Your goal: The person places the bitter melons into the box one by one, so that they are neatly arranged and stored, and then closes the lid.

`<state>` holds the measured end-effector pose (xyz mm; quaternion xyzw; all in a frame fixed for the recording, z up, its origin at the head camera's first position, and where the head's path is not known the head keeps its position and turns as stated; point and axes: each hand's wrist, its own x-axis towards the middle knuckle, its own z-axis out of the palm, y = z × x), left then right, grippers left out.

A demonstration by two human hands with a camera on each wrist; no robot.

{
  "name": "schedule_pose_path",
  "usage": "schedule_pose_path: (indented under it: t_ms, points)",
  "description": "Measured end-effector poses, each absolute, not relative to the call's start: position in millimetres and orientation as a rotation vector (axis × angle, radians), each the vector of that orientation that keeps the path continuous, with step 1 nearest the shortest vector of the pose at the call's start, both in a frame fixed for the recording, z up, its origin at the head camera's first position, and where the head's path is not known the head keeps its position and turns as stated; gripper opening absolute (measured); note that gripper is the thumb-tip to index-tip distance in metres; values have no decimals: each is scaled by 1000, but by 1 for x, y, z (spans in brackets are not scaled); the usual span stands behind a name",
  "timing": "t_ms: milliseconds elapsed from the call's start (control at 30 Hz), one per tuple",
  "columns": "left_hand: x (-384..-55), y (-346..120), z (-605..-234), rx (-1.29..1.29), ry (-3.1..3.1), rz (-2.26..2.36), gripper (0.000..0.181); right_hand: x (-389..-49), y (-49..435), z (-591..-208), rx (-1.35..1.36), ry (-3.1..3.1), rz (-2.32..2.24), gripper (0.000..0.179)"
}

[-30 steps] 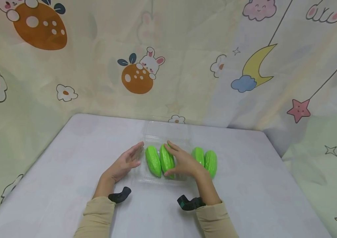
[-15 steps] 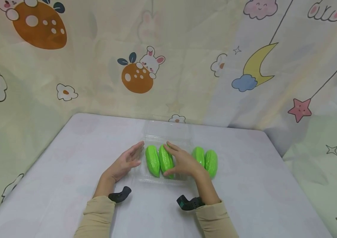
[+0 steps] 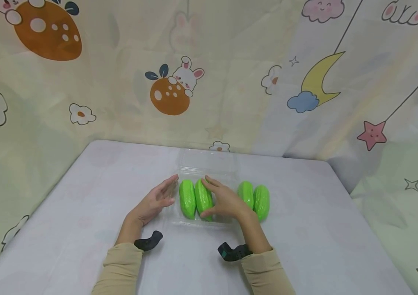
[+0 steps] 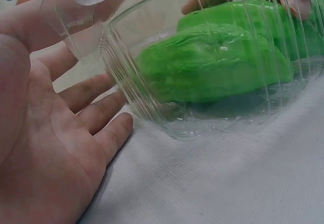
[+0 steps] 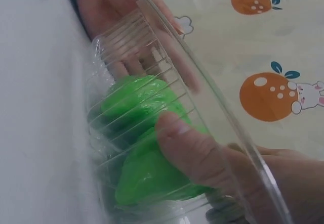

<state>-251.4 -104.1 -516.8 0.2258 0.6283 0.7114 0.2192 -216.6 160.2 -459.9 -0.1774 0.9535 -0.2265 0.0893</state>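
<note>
Right hand (image 3: 225, 201) holds a green gourd (image 3: 204, 196)

Thumb at near end, fingertips toward far end, gourd between. Second gourd (image 3: 187, 200) lies just left, same clear box (image 4: 134, 95). Left hand (image 3: 153, 200), fingers straight, beside left wall. Outer gourds (image 3: 261, 203) lie right.

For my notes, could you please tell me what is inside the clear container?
Two green pieces, side by side; the right hand partly covers one, and they hide what's directly beneath.
</note>
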Motion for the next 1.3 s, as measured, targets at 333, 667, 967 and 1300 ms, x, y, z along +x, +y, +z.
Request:
schedule_pose_path:
  t_ms: [333,667,967,1300]
  points:
    - [-252,-104,-517,610,1742,1970,76,-217,159,-459,-532,2843,-725,110]
    - [-254,-104,-517,623,1721,1969,75,-217,158,-457,-532,2860,-733,109]
    - [-253,-103,-517,615,1733,1962,75,-219,157,-463,-539,2870,-705,108]
    - [-253,-103,-517,616,1723,1973,75,-218,156,-465,-515,2856,-753,113]
